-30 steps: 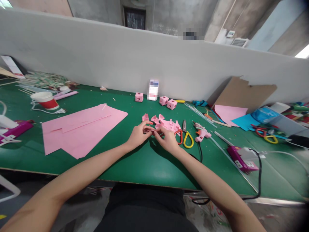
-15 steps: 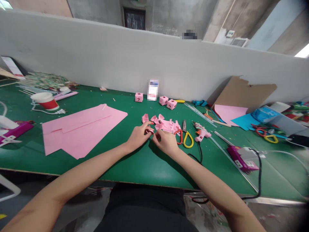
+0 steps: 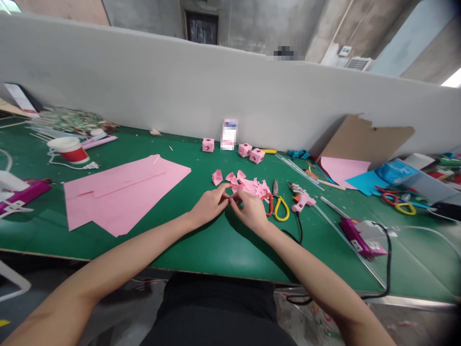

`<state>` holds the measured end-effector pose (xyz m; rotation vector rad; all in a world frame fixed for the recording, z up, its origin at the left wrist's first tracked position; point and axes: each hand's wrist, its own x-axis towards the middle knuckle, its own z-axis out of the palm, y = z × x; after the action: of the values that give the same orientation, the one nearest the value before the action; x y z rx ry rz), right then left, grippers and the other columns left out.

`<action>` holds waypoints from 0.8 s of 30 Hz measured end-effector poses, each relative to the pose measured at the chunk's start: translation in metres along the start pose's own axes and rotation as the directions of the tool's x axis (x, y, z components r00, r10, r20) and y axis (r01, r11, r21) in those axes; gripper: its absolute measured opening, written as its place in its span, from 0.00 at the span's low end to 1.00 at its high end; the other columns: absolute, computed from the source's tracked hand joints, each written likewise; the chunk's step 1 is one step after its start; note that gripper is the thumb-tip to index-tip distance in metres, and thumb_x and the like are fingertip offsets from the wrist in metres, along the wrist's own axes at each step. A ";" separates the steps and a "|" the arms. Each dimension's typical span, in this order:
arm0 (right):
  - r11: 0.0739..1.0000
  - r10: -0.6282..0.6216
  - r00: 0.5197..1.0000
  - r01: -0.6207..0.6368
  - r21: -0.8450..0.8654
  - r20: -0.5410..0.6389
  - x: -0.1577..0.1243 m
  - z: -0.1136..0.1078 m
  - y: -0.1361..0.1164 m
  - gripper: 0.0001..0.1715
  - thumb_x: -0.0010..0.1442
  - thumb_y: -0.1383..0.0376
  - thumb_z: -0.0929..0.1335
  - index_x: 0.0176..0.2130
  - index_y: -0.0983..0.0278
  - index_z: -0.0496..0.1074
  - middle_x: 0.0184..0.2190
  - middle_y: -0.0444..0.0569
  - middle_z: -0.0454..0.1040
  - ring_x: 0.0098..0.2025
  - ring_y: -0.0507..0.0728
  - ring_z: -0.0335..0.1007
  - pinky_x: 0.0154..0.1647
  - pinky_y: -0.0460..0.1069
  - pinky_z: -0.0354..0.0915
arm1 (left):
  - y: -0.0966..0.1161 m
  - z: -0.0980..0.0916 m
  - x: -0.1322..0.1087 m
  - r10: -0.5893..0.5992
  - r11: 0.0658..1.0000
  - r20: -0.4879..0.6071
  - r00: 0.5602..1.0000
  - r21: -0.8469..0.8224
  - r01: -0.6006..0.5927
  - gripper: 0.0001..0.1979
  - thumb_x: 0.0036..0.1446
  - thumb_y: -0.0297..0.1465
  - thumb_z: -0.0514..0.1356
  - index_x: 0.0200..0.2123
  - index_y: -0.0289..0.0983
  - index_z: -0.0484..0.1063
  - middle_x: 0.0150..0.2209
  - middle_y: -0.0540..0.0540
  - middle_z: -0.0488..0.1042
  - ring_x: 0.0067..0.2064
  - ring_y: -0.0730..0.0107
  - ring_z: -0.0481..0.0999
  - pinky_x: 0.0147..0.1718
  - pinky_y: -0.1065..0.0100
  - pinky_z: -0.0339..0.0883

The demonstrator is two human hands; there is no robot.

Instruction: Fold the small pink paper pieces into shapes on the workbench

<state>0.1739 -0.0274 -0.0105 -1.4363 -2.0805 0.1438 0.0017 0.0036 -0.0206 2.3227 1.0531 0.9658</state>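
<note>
My left hand and my right hand meet at the middle of the green table, fingertips pinched together on a small pink paper piece, mostly hidden by the fingers. Just beyond them lies a heap of small folded pink paper pieces. Three finished pink paper cubes stand further back near the white partition. A large pink paper sheet lies flat to the left of my left hand.
Red and yellow scissors and a pink glue gun lie right of my right hand. A purple glue gun with black cord sits further right. A red paper cup, cardboard, blue paper.
Both hands stayed nearly in place; the fingers closed tighter on the small pink piece and shifted slightly toward each other. The view tilted a little.
</note>
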 end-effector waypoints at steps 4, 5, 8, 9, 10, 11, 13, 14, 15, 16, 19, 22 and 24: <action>0.998 0.053 0.998 -0.052 0.031 -0.029 0.002 0.001 0.005 0.07 0.62 0.62 0.64 0.35 0.62 0.70 0.30 0.47 0.78 0.30 0.55 0.74 0.30 0.46 0.61 | 0.000 0.000 0.001 -0.046 0.996 -0.044 0.998 -0.074 0.043 0.19 0.61 0.31 0.57 0.55 0.41 0.62 0.39 0.48 0.82 0.42 0.64 0.82 0.44 0.64 0.71; 0.998 0.060 0.998 -0.059 0.030 -0.031 0.002 0.002 0.006 0.07 0.62 0.62 0.65 0.35 0.62 0.70 0.30 0.46 0.77 0.29 0.54 0.73 0.30 0.46 0.61 | 0.000 -0.001 0.001 -0.059 0.995 -0.046 0.997 -0.081 0.055 0.19 0.61 0.31 0.58 0.55 0.41 0.62 0.39 0.48 0.82 0.42 0.63 0.82 0.44 0.64 0.71; 1.000 0.011 1.000 -0.011 0.019 -0.014 0.002 0.001 0.008 0.05 0.60 0.63 0.66 0.37 0.62 0.70 0.31 0.46 0.77 0.31 0.55 0.73 0.31 0.46 0.61 | 0.000 -0.003 0.001 -0.060 0.996 -0.025 0.998 -0.072 0.058 0.19 0.61 0.32 0.59 0.55 0.41 0.62 0.37 0.49 0.82 0.42 0.62 0.82 0.44 0.64 0.71; 1.000 -0.021 1.000 0.021 0.017 -0.009 0.002 0.000 0.008 0.05 0.60 0.63 0.66 0.37 0.62 0.70 0.33 0.47 0.77 0.32 0.55 0.73 0.31 0.46 0.61 | 0.000 -0.003 0.001 -0.050 0.996 -0.019 0.999 -0.069 0.049 0.19 0.62 0.31 0.58 0.55 0.42 0.62 0.38 0.49 0.82 0.43 0.62 0.82 0.44 0.64 0.71; 0.999 -0.050 0.999 0.050 0.018 -0.009 0.002 -0.001 0.008 0.05 0.60 0.63 0.66 0.37 0.62 0.71 0.34 0.48 0.77 0.34 0.55 0.73 0.32 0.46 0.62 | 0.001 -0.004 0.001 -0.042 0.997 -0.019 0.999 -0.068 0.041 0.18 0.62 0.31 0.58 0.55 0.42 0.62 0.38 0.49 0.82 0.43 0.62 0.82 0.45 0.64 0.71; 0.997 -0.068 0.998 0.068 0.021 -0.016 0.002 -0.001 0.008 0.05 0.61 0.63 0.65 0.37 0.62 0.71 0.34 0.48 0.77 0.35 0.55 0.73 0.33 0.47 0.62 | 0.001 -0.004 0.001 -0.038 0.997 -0.026 0.999 -0.072 0.036 0.18 0.62 0.31 0.58 0.55 0.42 0.63 0.39 0.49 0.82 0.43 0.63 0.82 0.45 0.63 0.71; 0.998 -0.049 0.998 0.050 0.045 -0.039 0.003 -0.001 0.009 0.06 0.61 0.63 0.65 0.36 0.62 0.71 0.34 0.48 0.77 0.35 0.55 0.73 0.33 0.47 0.63 | 0.003 -0.004 0.001 -0.045 0.995 -0.051 0.998 -0.096 0.040 0.18 0.61 0.32 0.58 0.55 0.41 0.63 0.40 0.48 0.82 0.43 0.63 0.82 0.46 0.63 0.71; 0.997 -0.017 0.999 0.020 0.070 -0.047 0.003 -0.001 0.010 0.06 0.61 0.63 0.65 0.35 0.62 0.71 0.33 0.48 0.78 0.34 0.55 0.73 0.33 0.47 0.63 | 0.003 -0.004 0.001 -0.052 0.992 -0.063 0.997 -0.115 0.045 0.19 0.60 0.31 0.59 0.54 0.40 0.63 0.41 0.47 0.82 0.43 0.63 0.82 0.46 0.64 0.72; 0.995 0.021 0.998 -0.016 0.103 -0.051 0.004 0.000 0.011 0.06 0.61 0.63 0.65 0.35 0.62 0.71 0.32 0.47 0.78 0.33 0.55 0.73 0.32 0.47 0.63 | 0.004 -0.003 0.001 -0.061 0.989 -0.074 0.995 -0.139 0.051 0.19 0.59 0.31 0.59 0.54 0.40 0.63 0.42 0.46 0.81 0.43 0.64 0.81 0.45 0.64 0.73; 0.989 0.059 0.997 -0.051 0.140 -0.052 0.005 0.001 0.013 0.06 0.60 0.62 0.65 0.35 0.62 0.71 0.31 0.47 0.78 0.32 0.54 0.73 0.31 0.47 0.63 | 0.003 -0.002 0.001 -0.071 0.985 -0.081 0.994 -0.164 0.057 0.20 0.58 0.30 0.59 0.54 0.39 0.64 0.43 0.45 0.81 0.42 0.65 0.81 0.44 0.65 0.73; 0.961 0.136 0.989 -0.119 0.250 -0.050 0.007 0.003 0.018 0.06 0.59 0.62 0.66 0.33 0.62 0.71 0.27 0.44 0.77 0.28 0.53 0.73 0.30 0.46 0.64 | 0.001 0.000 0.003 -0.101 0.971 -0.084 0.991 -0.227 0.080 0.20 0.55 0.28 0.60 0.52 0.37 0.65 0.42 0.44 0.80 0.39 0.68 0.81 0.41 0.66 0.75; 0.938 0.169 0.984 -0.142 0.317 -0.059 0.009 0.005 0.020 0.07 0.58 0.62 0.66 0.32 0.63 0.70 0.26 0.44 0.76 0.26 0.53 0.72 0.30 0.46 0.64 | -0.002 0.002 0.004 -0.137 0.953 -0.080 0.987 -0.283 0.110 0.19 0.54 0.29 0.60 0.50 0.37 0.66 0.38 0.45 0.79 0.36 0.69 0.80 0.39 0.67 0.75; 0.934 0.168 0.984 -0.137 0.331 -0.066 0.009 0.005 0.020 0.07 0.58 0.61 0.66 0.31 0.63 0.70 0.26 0.44 0.76 0.26 0.52 0.71 0.29 0.46 0.65 | -0.003 0.002 0.004 -0.163 0.939 -0.081 0.983 -0.318 0.130 0.18 0.54 0.31 0.61 0.49 0.36 0.66 0.37 0.46 0.79 0.35 0.69 0.80 0.38 0.67 0.75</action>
<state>0.1852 -0.0103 -0.0194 -1.3696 -1.7696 0.4526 0.0038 0.0085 -0.0219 1.9275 1.0153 1.1180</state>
